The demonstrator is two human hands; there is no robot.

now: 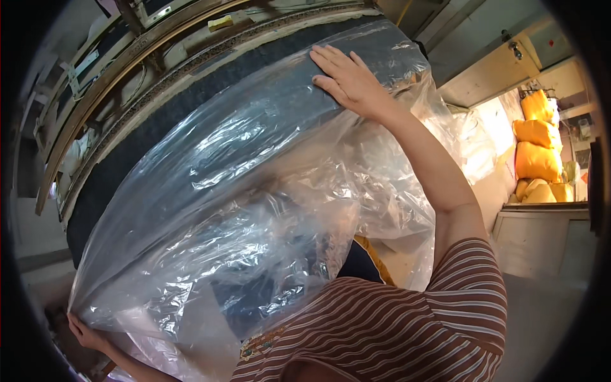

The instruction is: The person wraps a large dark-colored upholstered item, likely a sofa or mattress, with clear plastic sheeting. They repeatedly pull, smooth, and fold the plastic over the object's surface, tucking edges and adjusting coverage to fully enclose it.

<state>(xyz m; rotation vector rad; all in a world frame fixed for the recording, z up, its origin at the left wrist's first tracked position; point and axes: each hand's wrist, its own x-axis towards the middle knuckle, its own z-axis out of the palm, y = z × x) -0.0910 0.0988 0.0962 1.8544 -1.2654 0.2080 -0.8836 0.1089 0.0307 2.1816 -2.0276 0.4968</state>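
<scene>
One brown short-sleeved shirt with pale stripes (375, 318) is seen nearest, and close against it a wide, glossy, clear plastic film (242, 159) is gathered in loose creases. By the bare left hand (88, 334), low at the left, a bunched corner of the film is gripped between closed fingers. By the bare right hand (350, 83), the far part of the film is pressed from above, palm down, fingers lying together and thumb set apart, with nothing grasped. The two hands are placed well apart, apparently so that the film is drawn smooth between them and prevented from sliding. It is spread over a long counter covered in dark, matt material (105, 194), which presumably gives it a flat backing. Whether a bag or a single sheet is being handled cannot be told; no contents can be made out.

Beyond the counter, a small yellow block (220, 23) is left on a ledge. Farther off at the right, plump yellow-orange bundles (538, 159) are stacked on a pale cabinet (541, 239); whether they are filled bags cannot be told.
</scene>
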